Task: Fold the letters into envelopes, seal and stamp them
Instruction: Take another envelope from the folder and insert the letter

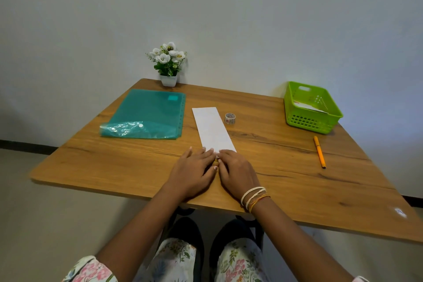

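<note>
Both hands, left hand (194,168) and right hand (235,169), lie flat with fingers spread, gripping nothing, apparently creasing the near end of the long white letter (212,128) mid-table (286,167).

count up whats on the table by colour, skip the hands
White: 2, the folded paper and the flower pot
Green: 2, the plastic folder and the basket
Orange: 1, the pen
Clear, patterned: 1, the tape roll
Total: 6, not counting the paper lying inside the basket.
</note>
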`<state>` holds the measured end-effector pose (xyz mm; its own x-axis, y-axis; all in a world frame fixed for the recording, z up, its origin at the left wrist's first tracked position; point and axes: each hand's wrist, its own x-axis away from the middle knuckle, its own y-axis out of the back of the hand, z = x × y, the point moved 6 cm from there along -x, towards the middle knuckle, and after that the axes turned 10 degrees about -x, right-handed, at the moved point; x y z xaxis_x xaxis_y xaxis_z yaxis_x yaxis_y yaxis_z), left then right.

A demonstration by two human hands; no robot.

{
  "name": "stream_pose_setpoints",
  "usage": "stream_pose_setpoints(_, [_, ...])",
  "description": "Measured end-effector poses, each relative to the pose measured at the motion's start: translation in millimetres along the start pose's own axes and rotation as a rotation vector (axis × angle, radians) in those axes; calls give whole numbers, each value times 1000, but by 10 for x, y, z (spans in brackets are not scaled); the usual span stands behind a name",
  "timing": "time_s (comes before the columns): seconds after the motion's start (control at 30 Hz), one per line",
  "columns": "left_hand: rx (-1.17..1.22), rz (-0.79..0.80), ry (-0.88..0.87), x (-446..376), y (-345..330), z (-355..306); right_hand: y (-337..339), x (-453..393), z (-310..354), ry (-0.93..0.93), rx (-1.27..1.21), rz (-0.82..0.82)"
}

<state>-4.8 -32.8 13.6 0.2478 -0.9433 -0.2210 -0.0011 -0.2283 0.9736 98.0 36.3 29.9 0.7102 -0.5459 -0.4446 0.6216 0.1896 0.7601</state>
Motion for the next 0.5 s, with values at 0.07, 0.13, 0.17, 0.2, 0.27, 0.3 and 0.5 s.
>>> stream_pose_setpoints(0.07, [-33, 38, -8, 32, -10, 3, -50, 56, 41, -1, 23, 88])
stream_pose_setpoints(0.13, [-82, 72, -13, 58, -4, -1, -36, 82, -4, -31, 58, 138])
stream_pose_setpoints(0.17, [-102, 84, -14, 68, -2, 2, -2, 92, -48, -51, 77, 142])
stream_pose_setpoints(0.2, [-116, 92, -13, 78, 4, 3, 50, 104, -103, -77, 95, 131])
stream_pose_setpoints(0.27, [-126, 96, -9, 96, 4, 11, 158, 116, -198, -139, 121, 98])
stream_pose_setpoints(0.3, [-124, 96, -5, 102, 7, 11, 183, 118, -223, -158, 127, 89])
stream_pose_setpoints(0.5, [-87, 89, 1, 106, 10, 9, 142, 51, -171, -183, 142, 60])
